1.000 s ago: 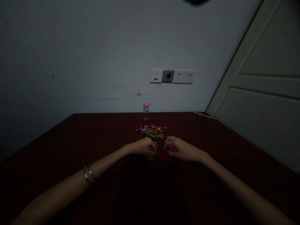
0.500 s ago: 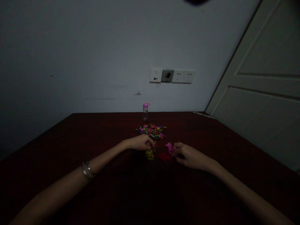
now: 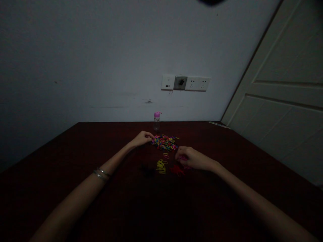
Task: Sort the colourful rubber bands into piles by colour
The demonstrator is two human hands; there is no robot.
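A mixed heap of small coloured bands lies on the dark red table. My left hand is at the heap's left edge, its fingertips pinched together at the bands; what lies between them is too small to tell. Over the pink bands, near the heap's lower right, my right hand has curled fingers, their contents hidden. Yellow bands form a small pile between my forearms, with red bands to their right. A couple of loose bands lie between the heap and the yellow pile.
Behind the heap stands a clear bottle with a pink cap, close to the wall. Sockets are mounted on the wall above the table. A pale panelled door stands at the right.
My left hand has moved up and left, from above the yellow pile to the heap's left edge. My right hand has shifted up and left, now covering part of the pink bands.
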